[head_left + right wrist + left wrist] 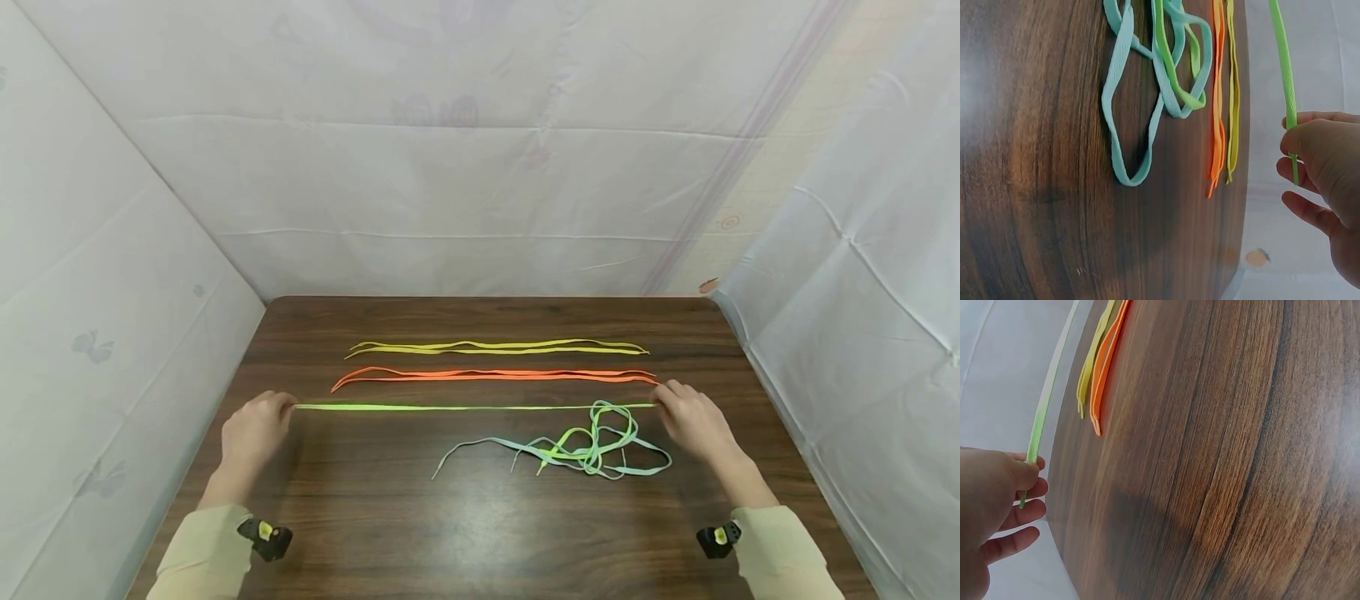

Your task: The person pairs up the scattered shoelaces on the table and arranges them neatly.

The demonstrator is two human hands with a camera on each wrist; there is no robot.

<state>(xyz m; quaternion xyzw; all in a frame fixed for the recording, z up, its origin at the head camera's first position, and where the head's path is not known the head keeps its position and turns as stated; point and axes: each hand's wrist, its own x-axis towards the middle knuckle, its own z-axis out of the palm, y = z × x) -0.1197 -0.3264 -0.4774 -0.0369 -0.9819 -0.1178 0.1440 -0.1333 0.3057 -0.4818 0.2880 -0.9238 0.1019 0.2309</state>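
Observation:
A bright green shoelace (420, 407) is stretched straight and taut from side to side between both hands. My left hand (258, 421) pinches one end between thumb and forefinger, the tip poking out below the thumb in the left wrist view. At the other end, my right hand (693, 418) pinches the lace the same way, with its tip (1295, 172) hanging past the fingers. Below the taut lace, toward the right, lies a loose tangle of light blue shoelace (637, 472) and green shoelace (577, 454) on the table.
Two straightened pairs lie farther back on the dark wooden table (360, 517): orange shoelaces (487, 376) nearer and yellow shoelaces (487, 347) behind them. Pale sheets (450, 192) hang behind the table and along both sides.

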